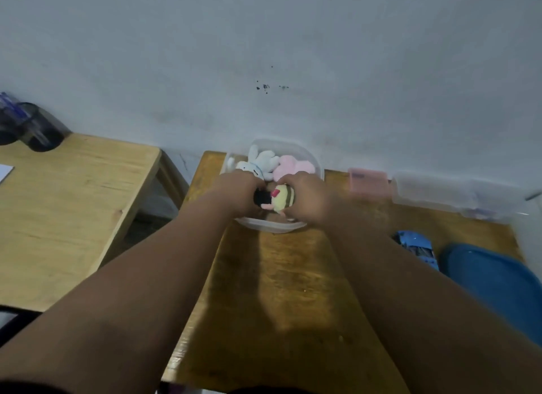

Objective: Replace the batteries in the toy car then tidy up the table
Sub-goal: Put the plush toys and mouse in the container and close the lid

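Observation:
A clear plastic tub (pixel 272 226) stands at the far edge of the small wooden table (pixel 281 291), against the wall. Inside lie a white plush toy (pixel 259 162), a pink plush toy (pixel 294 167) and a yellow striped bee plush (pixel 283 199) with a black part at its left. My left hand (pixel 236 192) and my right hand (pixel 308 198) reach into the tub from either side and grip the bee plush between them. The blue toy car (pixel 416 245) lies on the table to the right, partly hidden by my right forearm.
A pink box (pixel 369 182) and a clear plastic container (pixel 457 192) sit along the wall at the right. A blue lid or bowl (pixel 495 282) lies at the table's right edge. A second wooden table (pixel 67 211) at the left carries a dark pen holder (pixel 32 128).

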